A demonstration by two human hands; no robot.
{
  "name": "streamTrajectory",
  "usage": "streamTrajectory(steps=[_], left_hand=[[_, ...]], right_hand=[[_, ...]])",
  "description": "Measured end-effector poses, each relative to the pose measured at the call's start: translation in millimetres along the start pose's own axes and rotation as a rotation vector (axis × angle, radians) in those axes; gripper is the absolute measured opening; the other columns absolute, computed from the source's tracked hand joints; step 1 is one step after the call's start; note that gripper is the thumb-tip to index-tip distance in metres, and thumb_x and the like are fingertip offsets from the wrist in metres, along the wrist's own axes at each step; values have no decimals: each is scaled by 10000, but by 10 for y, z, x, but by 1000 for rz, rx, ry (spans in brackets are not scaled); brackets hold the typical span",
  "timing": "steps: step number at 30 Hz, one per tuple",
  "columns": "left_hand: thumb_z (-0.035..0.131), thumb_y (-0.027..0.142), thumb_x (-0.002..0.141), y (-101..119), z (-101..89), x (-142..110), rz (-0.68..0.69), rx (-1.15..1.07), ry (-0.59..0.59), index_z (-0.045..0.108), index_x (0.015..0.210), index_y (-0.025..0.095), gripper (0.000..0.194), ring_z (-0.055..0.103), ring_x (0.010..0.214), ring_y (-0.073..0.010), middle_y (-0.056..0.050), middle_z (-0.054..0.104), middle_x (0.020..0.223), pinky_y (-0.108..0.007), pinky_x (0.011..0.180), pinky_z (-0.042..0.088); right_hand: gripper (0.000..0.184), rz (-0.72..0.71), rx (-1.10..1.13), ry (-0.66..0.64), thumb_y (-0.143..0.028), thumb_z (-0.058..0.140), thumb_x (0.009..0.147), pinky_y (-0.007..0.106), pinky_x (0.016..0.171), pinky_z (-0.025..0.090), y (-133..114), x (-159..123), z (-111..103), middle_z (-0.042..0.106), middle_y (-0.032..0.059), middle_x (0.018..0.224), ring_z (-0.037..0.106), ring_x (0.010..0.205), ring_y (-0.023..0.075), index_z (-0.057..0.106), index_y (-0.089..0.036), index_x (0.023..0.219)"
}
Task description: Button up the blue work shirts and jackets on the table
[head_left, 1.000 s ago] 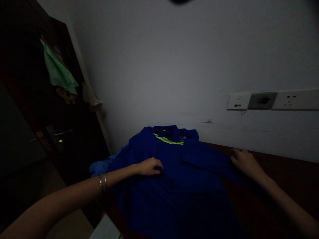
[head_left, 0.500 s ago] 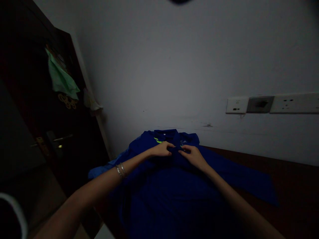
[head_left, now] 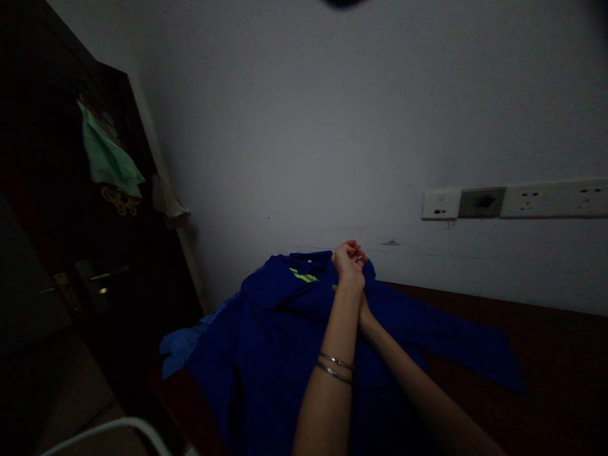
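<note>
Head view, rumpled blue yellow-striped garment (head_left: pixel 280 354), left grip (head_left: pixel 348 261), right grip (head_left: pixel 364 305), closure, hold unclear

Table (head_left: pixel 565 354): dark reddish-brown surface, dimly lit. Clock directions taken from middle of the blue shirt (head_left: pixel 280 361), which lies spread directly on it, wrinkled, covering much of the visible top. Collar (head_left: pixel 311 258) at 12 o'clock; yellow-green stripe (head_left: pixel 303 275) just below it. One sleeve (head_left: pixel 465 332) runs out flat toward 3 to 4 o'clock, bare wood either side. At 9 o'clock, lighter blue cloth (head_left: pixel 183 347) shows beside the shirt, near table's edge; overlap unclear.
</note>
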State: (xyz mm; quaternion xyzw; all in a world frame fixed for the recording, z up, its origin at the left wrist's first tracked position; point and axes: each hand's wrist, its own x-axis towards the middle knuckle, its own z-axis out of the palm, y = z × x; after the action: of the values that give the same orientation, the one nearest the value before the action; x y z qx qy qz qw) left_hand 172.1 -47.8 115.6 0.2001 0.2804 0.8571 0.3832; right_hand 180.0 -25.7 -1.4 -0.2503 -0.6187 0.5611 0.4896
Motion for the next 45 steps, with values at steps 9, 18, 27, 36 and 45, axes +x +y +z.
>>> streamTrajectory(steps=[9, 18, 27, 36, 45], left_hand=[[443, 173, 615, -103, -605, 112, 333, 591, -70, 563, 648, 128, 133, 365, 334, -34, 39, 474, 489, -151, 343, 253], [621, 428, 657, 153, -1199, 152, -198, 982, -359, 590, 644, 98, 332, 539, 424, -85, -51, 616, 596, -177, 396, 417], [614, 558, 632, 317, -1211, 196, -137, 1163, -267, 622, 671, 92, 468, 596, 529, -134, -66, 621, 599, -217, 457, 466], [686, 444, 609, 632, -1268, 252, -308, 1022, -549, 615, 724, 76, 393, 631, 595, -148, -99, 658, 720, -236, 519, 496], [666, 403, 660, 767, -1252, 257, -305, 1118, -732, 659, 740, 106, 308, 620, 587, -126, -59, 663, 649, -225, 580, 492]], right_hand=[[234, 78, 91, 119, -393, 573, 543, 260, 546, 413, 221, 87, -115, 606, 12, 550, 546, 569, 170, 596, -164, 585], [290, 94, 41, 159, -412, 628, 545, 265, 560, 428, 232, 177, -309, 644, 30, 636, 579, 620, 188, 615, -151, 670], [250, -367, -434, -162, -265, 481, 736, 322, 767, 439, -86, -37, -182, 658, 63, 894, 597, 812, 198, 625, -168, 916], [233, -243, -283, -273, -319, 547, 733, 290, 696, 478, -292, -36, -191, 679, 70, 868, 624, 817, 202, 650, -159, 867], [300, 100, -147, -351, -384, 656, 626, 201, 424, 393, -358, 44, -205, 662, 30, 657, 535, 482, 100, 676, -136, 794]])
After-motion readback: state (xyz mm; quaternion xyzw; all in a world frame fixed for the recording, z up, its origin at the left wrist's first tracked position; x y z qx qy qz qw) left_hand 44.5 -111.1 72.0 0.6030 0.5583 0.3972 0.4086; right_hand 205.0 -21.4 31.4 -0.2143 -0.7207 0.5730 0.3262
